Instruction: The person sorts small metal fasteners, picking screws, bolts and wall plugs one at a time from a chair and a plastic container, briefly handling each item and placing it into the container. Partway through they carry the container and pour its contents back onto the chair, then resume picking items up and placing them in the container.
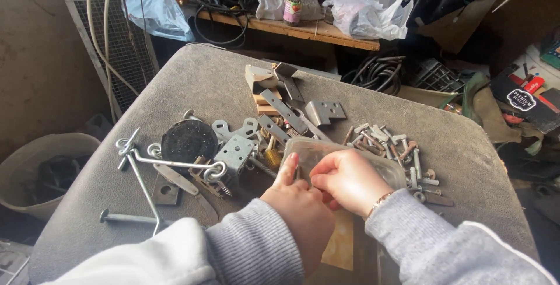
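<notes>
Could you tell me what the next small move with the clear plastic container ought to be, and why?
Probably steady the clear plastic container with the left hand so the right hand can work inside it. Both hands sit at its near edge, and it lies among loose bolts and metal brackets, so it could slide easily.

Soft daylight, sharp centre, dim upper background, slight wide-angle stretch at edges.
</notes>
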